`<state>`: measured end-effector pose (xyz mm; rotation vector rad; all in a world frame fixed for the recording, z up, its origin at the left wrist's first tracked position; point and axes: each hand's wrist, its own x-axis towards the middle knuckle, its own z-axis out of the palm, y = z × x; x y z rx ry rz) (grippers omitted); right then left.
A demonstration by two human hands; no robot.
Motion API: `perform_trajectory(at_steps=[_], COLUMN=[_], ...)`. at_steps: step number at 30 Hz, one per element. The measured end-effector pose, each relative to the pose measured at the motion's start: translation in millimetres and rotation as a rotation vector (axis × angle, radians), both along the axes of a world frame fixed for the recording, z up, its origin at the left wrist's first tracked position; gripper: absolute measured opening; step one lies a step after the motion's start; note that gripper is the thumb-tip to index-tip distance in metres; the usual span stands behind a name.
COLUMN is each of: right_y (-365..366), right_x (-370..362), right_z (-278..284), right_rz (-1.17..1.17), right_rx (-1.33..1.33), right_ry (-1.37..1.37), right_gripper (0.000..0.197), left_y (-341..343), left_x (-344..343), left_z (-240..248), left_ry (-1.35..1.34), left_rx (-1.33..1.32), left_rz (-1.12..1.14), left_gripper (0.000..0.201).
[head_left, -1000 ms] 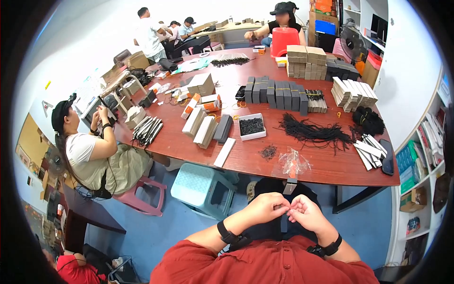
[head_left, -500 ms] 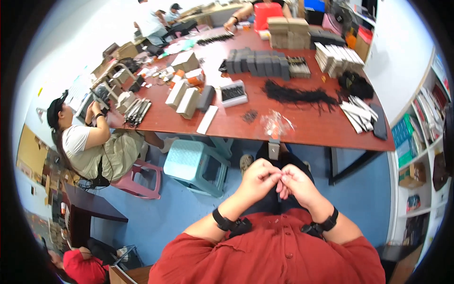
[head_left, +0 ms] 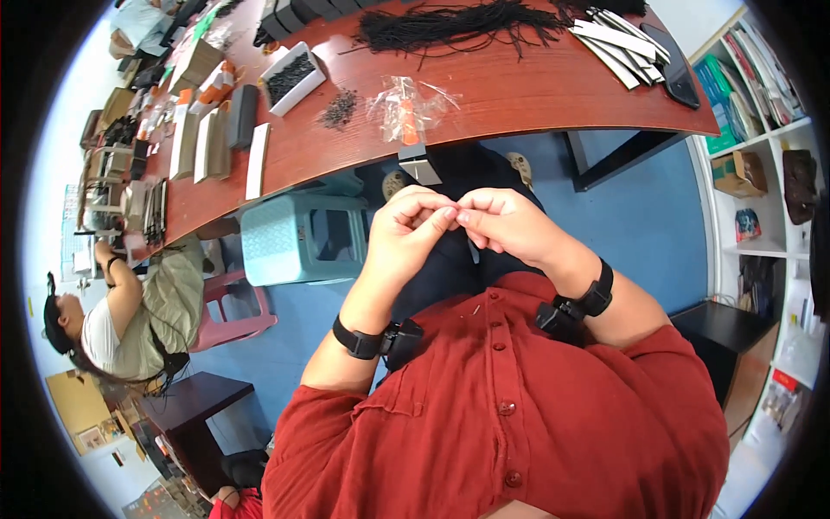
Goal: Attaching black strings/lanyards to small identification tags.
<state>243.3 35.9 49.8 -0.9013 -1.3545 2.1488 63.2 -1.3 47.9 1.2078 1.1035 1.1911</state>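
My left hand (head_left: 408, 232) and my right hand (head_left: 512, 227) meet in front of my lap, just short of the table edge. Thumb and forefinger of each are pinched together, the tips touching the other hand's tips. Whatever lies between them is too small or too hidden to make out. Beyond my hands, a small grey-and-black box (head_left: 420, 166) juts out at the table edge. Behind it lies crumpled clear plastic wrap (head_left: 399, 102) with an orange piece in it. A small heap of black bits (head_left: 339, 110) sits beside a white tray (head_left: 303, 93) of small black pieces.
On the reddish table (head_left: 510, 97) lie black cords (head_left: 467, 28), white strips (head_left: 616, 50), a dark phone (head_left: 680, 73) and upright boxes (head_left: 210, 143). A blue stool (head_left: 278, 238) stands left. A co-worker (head_left: 121, 316) sits at the far left; shelves (head_left: 761, 233) stand right.
The view has tipped downward, so the table's far side is out of the picture. My hands appear higher in it, still pinched together at the fingertips.
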Motion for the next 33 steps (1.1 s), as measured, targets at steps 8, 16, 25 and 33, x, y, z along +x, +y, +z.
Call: perform_trajectory(at_steps=[8, 16, 25, 33], right_y=[29, 30, 9, 2], right_x=[-16, -35, -26, -24], right_z=[-12, -15, -4, 3], right_rz=[0.201, 0.203, 0.096, 0.089], right_rx=[0.036, 0.123, 0.118, 0.119], right_ry=[-0.012, -0.113, -0.081, -0.205], right_gripper=[0.019, 0.023, 0.022, 0.02], left_y=[17, 7, -7, -8], left_x=[-27, -37, -33, -21], left_z=[-17, -23, -13, -4], left_ry=[-0.076, -0.007, 0.019, 0.327], left_rx=[-0.126, -0.137, -0.18, -0.063], left_rz=[-0.09, 0.005, 0.019, 0.087], left_gripper=[0.005, 0.009, 0.023, 0.007])
